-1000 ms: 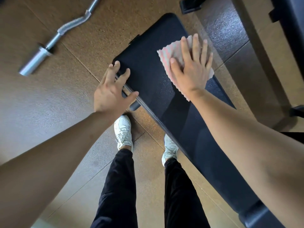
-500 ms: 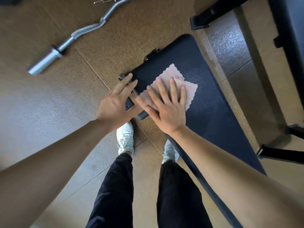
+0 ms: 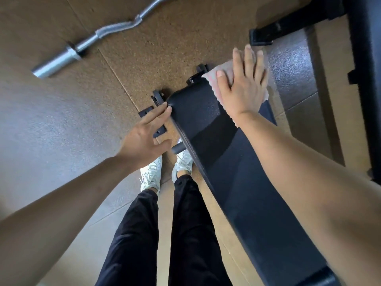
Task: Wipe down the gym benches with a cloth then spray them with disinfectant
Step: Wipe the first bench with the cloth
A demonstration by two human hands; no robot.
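Looking down on a long black padded counter (image 3: 237,193) slanting from lower right to centre. At its far end, partly over the edge, a pale pink cloth (image 3: 211,76), pressed flat under the right hand (image 3: 241,83), fingers straight and spread. Alongside, the left hand (image 3: 144,139), relaxed and holding nothing, fingertips touching the counter's near corner. On the brown floor (image 3: 61,131) beyond, a silver curl bar (image 3: 86,46); below, white shoes (image 3: 151,175) and black trousers.

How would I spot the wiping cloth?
Find the long black bench running up the middle. At its far end, the right hand presses flat on the cloth. It is the only pale pink, wavy-edged thing there.
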